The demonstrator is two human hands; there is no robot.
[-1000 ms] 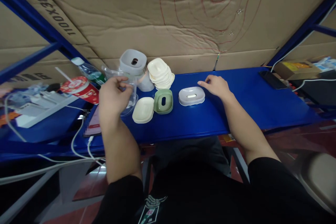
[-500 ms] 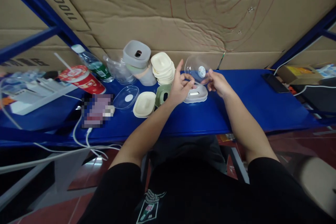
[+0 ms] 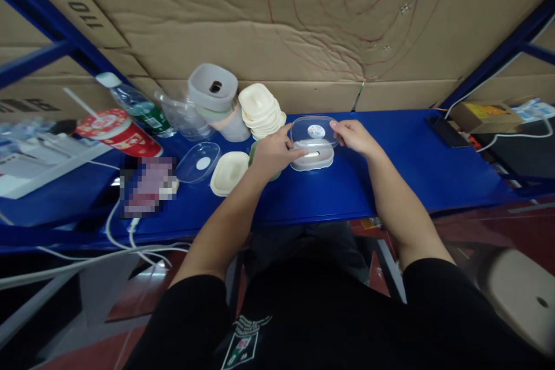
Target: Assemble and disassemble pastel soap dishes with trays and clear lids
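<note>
A wide cardboard panel [image 3: 208, 17] with red pen rings drawn on it stands behind a blue table [image 3: 411, 179], where a person in a black T-shirt works with both hands. At the back left is a stack of grey slotted containers [image 3: 212, 101]. Left of it, a red patterned paper cup [image 3: 128, 136] with a straw leans beside a green-labelled plastic bottle [image 3: 139, 107]. Just right of the containers is a slumped stack of cream dishes [image 3: 260, 107].

The left hand [image 3: 275, 150] has its thumb and fingers slightly parted, gripping the left edge of a clear plastic lid [image 3: 303, 129]. The right hand [image 3: 353, 136] pinches that lid's upper right corner, thumb and forefinger closed together. The lid is held tilted over a grey slotted soap dish [image 3: 312, 163] resting on the table; whether the two touch cannot be told.

A single cream dish [image 3: 229, 173] lies near the left forearm, which partly hides a green dish [image 3: 252, 153]. Smallest is a round white label [image 3: 316, 131] on the held lid.
</note>
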